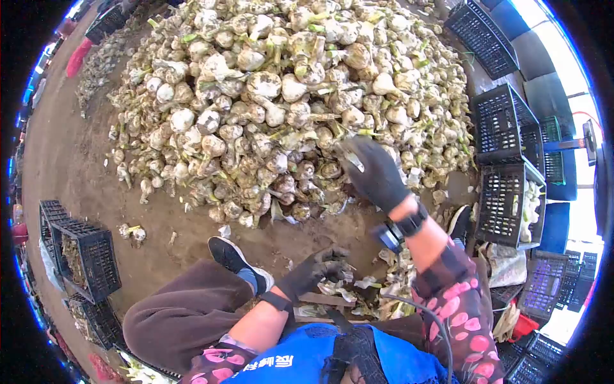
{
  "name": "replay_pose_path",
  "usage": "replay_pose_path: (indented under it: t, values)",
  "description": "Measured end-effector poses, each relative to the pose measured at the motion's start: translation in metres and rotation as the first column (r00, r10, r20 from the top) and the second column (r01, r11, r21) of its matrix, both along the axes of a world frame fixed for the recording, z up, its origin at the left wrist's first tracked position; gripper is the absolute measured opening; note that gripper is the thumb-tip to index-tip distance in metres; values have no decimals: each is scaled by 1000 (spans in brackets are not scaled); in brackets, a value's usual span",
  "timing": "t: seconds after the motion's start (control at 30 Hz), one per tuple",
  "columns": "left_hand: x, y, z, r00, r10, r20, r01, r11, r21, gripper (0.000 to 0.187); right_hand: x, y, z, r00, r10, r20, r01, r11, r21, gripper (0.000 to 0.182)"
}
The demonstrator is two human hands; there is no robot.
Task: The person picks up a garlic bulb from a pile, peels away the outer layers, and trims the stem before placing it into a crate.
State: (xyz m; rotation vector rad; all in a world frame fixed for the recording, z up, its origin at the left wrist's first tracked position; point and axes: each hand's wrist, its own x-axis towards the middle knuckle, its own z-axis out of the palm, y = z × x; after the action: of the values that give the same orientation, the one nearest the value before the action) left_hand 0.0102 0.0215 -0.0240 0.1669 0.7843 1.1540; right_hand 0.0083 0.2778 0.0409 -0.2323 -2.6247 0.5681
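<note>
A large heap of garlic bulbs (256, 109) with stems fills the upper middle of the head view. My right hand (371, 171), in a dark glove, reaches to the heap's lower right side. Its fingertips are against the bulbs, and a small pale, shiny spot shows near the fingers; what it holds, if anything, cannot be made out. My left hand (318, 270), also gloved, is low between my legs with its fingers apart and nothing visible in them. Peeled skins and leaf scraps (400, 281) lie on the ground beside it.
Black crates (83, 259) stand at the left, one holding dry scraps. More black crates (502, 205) line the right side, one with pale garlic in it. Two loose bulbs (132, 233) lie on the dirt floor. My shoe (236, 261) is just below the heap.
</note>
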Motion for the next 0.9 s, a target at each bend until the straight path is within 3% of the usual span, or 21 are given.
replay_pose_path:
  t: [0.03,0.1,0.17,0.23,0.27,0.3,0.37,0.43,0.47,0.57,0.63,0.7,0.77,0.8,0.83,0.87,0.9]
  values:
    - [0,1,2,999,39,0,-39,999,10,35,-37,-2,8,988,70,-135,-66,997,30,35]
    - [3,2,2,997,83,1,-83,996,19,32,-108,-2,6,961,126,-246,-109,991,79,32]
    - [2,2,0,994,100,-54,-103,993,-65,32,-179,-12,26,965,-102,243,86,993,79,33]
    - [3,3,-1,984,161,-78,-163,986,-20,30,-208,-17,23,867,-199,457,125,975,185,40]
    - [2,1,-9,983,168,-73,-169,985,-10,32,-216,-18,1,888,-302,348,217,940,263,45]
    - [1,0,-9,982,174,-67,-174,985,1,34,-213,-21,5,890,-298,345,212,940,266,45]
    - [-1,0,-6,963,237,-132,-233,971,46,32,-199,-14,22,807,-223,546,193,975,113,48]
    - [-7,0,12,948,188,-258,-192,981,12,31,-196,-13,13,719,-357,597,247,933,261,49]
    - [-6,-1,11,948,217,-234,-222,975,8,30,-189,-10,11,709,-404,578,297,915,275,52]
    - [-1,-6,1,939,299,-171,-300,954,21,29,-163,-3,-1,798,-314,514,194,942,274,63]
    - [-8,-11,22,912,381,-153,-372,924,84,31,-130,2,-10,963,-214,165,200,975,101,64]
    - [-17,-11,35,880,461,-117,-444,884,143,33,-89,-26,21,974,-227,8,222,943,-248,47]
    - [-22,-10,36,846,524,-98,-508,848,150,32,-36,-47,19,973,-229,39,184,659,-729,48]
    - [-20,-6,30,804,591,-65,-572,798,187,30,-8,-66,23,986,-169,-14,42,325,-945,48]
    - [-18,-5,37,819,571,-53,-555,813,172,30,19,-88,26,985,-147,-89,-101,-74,-992,48]
    - [-17,-5,48,780,623,-57,-599,771,218,28,41,-108,16,959,-230,-166,-225,-259,-939,48]
    - [-16,-6,54,734,676,-63,-640,720,268,27,65,-120,8,975,-161,-156,-209,-396,-894,51]
